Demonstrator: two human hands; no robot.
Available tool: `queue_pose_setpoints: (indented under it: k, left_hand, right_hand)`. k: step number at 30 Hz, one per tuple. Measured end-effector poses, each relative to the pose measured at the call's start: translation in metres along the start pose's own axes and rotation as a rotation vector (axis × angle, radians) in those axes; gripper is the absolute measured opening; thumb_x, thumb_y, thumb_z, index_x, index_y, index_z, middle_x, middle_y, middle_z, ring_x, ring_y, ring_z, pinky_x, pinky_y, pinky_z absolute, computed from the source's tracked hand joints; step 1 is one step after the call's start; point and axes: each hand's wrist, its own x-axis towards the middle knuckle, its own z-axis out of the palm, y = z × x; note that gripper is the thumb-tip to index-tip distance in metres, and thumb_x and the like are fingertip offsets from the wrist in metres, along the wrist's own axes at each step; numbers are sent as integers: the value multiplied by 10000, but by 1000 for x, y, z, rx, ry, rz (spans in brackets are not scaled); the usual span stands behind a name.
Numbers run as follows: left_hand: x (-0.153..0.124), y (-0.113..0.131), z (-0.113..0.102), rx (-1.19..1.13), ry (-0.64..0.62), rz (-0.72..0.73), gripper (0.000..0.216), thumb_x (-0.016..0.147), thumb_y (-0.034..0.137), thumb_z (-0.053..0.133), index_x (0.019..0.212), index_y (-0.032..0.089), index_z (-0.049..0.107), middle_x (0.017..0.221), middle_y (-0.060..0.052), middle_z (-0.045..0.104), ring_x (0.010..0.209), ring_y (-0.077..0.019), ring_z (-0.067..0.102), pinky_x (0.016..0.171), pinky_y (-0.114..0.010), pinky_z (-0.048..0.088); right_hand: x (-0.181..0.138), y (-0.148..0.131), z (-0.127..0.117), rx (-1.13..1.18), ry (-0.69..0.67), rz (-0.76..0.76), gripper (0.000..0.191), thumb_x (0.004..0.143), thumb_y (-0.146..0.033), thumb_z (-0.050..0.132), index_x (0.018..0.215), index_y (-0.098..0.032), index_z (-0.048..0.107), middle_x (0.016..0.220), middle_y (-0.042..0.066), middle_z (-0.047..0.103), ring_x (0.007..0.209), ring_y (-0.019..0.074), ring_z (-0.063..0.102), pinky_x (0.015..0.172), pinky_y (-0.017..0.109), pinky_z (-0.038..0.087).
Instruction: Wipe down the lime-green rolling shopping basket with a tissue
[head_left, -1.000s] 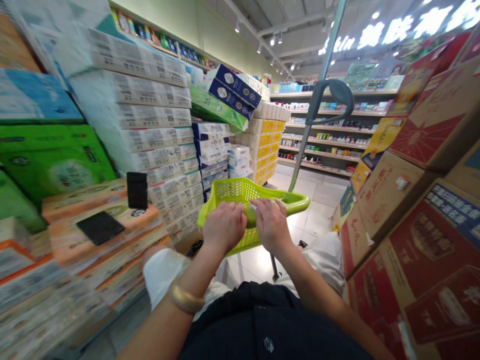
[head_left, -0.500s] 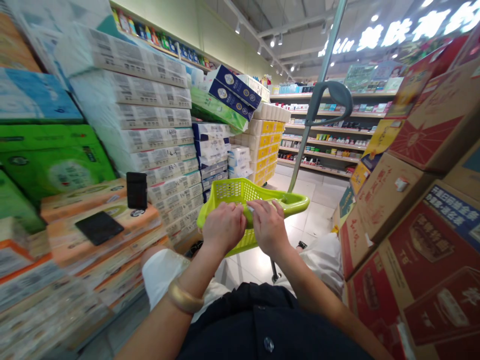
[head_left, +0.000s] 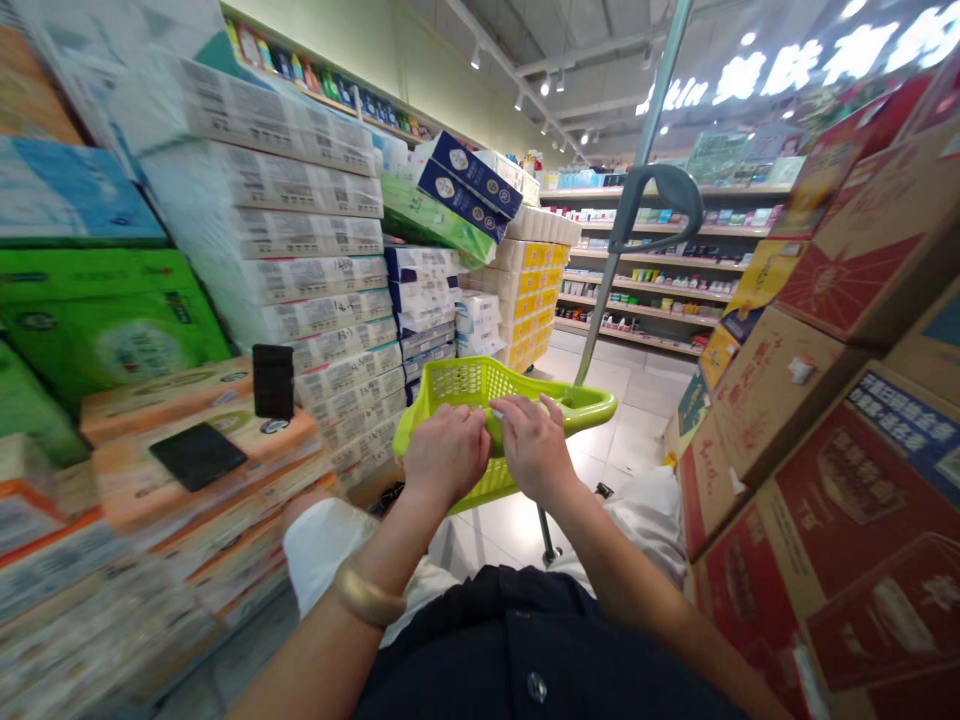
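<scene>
In front of my body is a yellow-green plastic shopping basket [head_left: 487,482] with perforated walls. My left hand [head_left: 448,450] is closed over its near rim, with the knuckles up. Close beside it, my right hand [head_left: 534,445] curls over the same rim, and a bit of something white shows by its fingertips, too small to name. A grey metal pole [head_left: 600,320] with a dark grey looped handle [head_left: 660,208] rises behind the basket's right end. My hands partly hide the basket's inside.
Stacked paper packs [head_left: 315,235] stand on the left. A black phone-like device [head_left: 273,382] and a flat black tablet-like object [head_left: 198,456] rest on orange packs [head_left: 292,440]. Cardboard cartons [head_left: 795,380] line the right. Stocked shelves [head_left: 637,255] stand beyond the tiled floor [head_left: 611,445].
</scene>
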Motion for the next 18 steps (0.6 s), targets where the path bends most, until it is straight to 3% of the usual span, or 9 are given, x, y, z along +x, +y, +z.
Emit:
queue_pose_setpoints:
  k: [6, 13, 18]
  left_hand:
    - [1, 2, 1, -11, 2, -1, 302, 910, 259, 345, 892, 183, 636, 834, -80, 643, 885, -248, 598, 706, -344, 452]
    - [1, 1, 0, -11, 1, 10, 327, 929, 285, 335, 956, 176, 642, 844, -85, 646, 874, -255, 598, 698, -352, 451]
    - [1, 1, 1, 3, 14, -5, 297, 914, 263, 353, 897, 183, 638, 829, -75, 648, 874, -250, 600, 688, -341, 444]
  right_hand:
    - [5, 19, -8, -68, 82, 189, 324, 936, -143, 390, 1122, -213, 646, 1152, 66, 678, 1097, 212, 589, 1091, 451, 229]
    - [4, -6, -1, 30, -32, -5, 303, 930, -160, 447, 1113, -284, 653, 1150, 11, 679, 1052, 173, 607, 1129, 424, 217]
    - [10, 13, -5, -22, 35, 108, 314, 935, -141, 412, 1113, -225, 657, 1125, 55, 692, 1074, 203, 604, 1114, 446, 243]
